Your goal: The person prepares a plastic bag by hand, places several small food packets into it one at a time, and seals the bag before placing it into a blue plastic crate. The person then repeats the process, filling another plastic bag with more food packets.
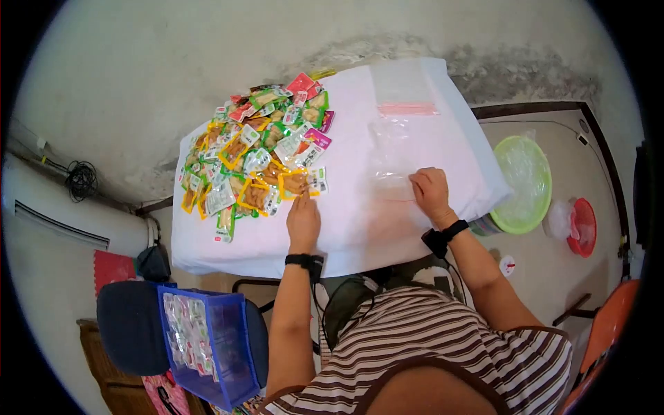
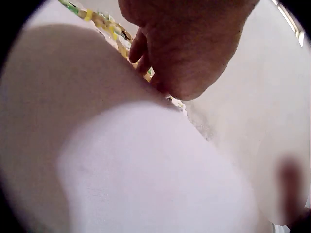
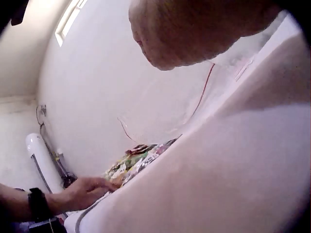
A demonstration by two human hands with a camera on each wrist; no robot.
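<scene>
My right hand (image 1: 432,192) pinches the edge of a clear plastic zip bag (image 1: 391,153) by its mouth. In the right wrist view the bag's red zip line (image 3: 204,90) stands apart from a second red line, so the mouth gapes. My left hand (image 1: 303,223) reaches to the near side of a heap of small snack packets (image 1: 259,138), its fingertips touching a yellow-edged packet (image 1: 293,182). Those fingers look fairly straight in the right wrist view. The left wrist view shows the left hand (image 2: 189,48) from behind, with its fingertips partly hidden.
A stack of clear zip bags (image 1: 404,83) lies at the back of the white-covered table (image 1: 346,235). On the floor to the right stand a green tub (image 1: 546,190) and a red basket (image 1: 586,228). A blue crate (image 1: 232,339) with filled bags sits on a chair at left.
</scene>
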